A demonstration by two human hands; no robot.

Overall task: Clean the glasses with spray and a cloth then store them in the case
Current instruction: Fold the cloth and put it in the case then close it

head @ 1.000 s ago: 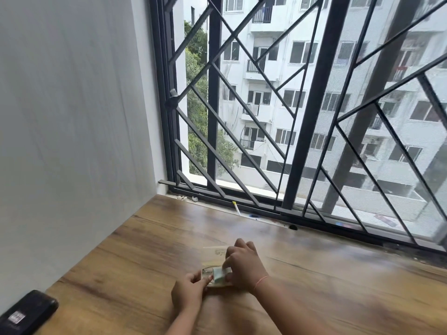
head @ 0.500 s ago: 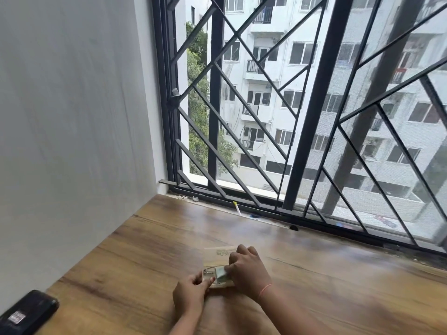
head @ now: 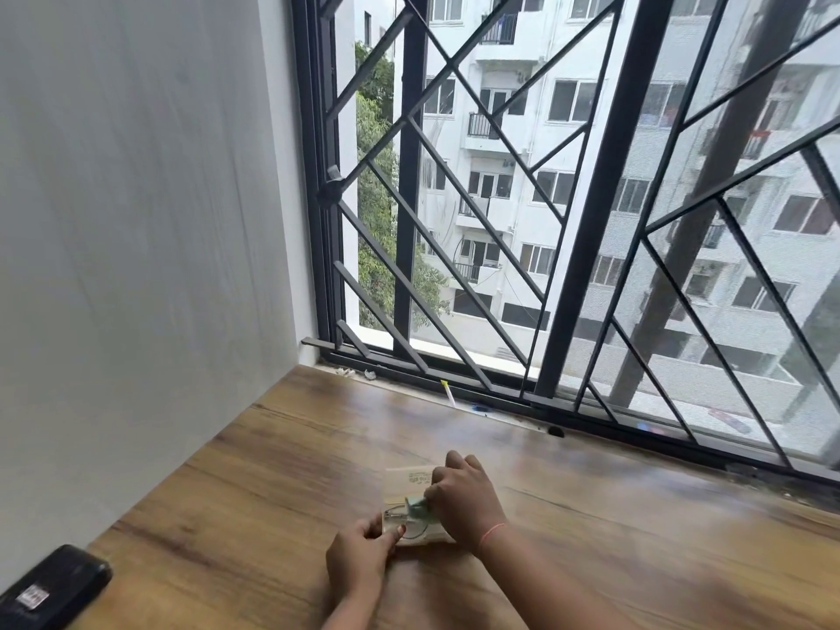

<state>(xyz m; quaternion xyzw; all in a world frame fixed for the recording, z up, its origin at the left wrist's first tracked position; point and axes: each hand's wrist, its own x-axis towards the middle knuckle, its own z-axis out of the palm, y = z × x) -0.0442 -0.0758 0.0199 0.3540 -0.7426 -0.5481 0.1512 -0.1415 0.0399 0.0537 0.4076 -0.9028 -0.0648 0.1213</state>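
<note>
A pale, see-through case [head: 411, 478] lies open on the wooden table [head: 254, 493], its printed lid tipped back toward the window. Thin wire-framed glasses [head: 396, 516] lie in its lower half, mostly hidden by my fingers. My right hand [head: 463, 502] comes over the case from the right, fingertips pinched on a small folded pale green cloth [head: 417, 507] that rests on the glasses. My left hand [head: 363, 554] grips the near left corner of the case, thumb pressed on its front edge. No spray bottle is in view.
A black flat object with a white label [head: 50, 588] lies at the table's near left corner. A white wall [head: 136, 266] bounds the left side. A barred window [head: 568, 266] runs along the far edge, with small bits of litter on its sill.
My right hand has shifted the green cloth slightly over the glasses inside the case. My left hand has stayed on the case's corner.
</note>
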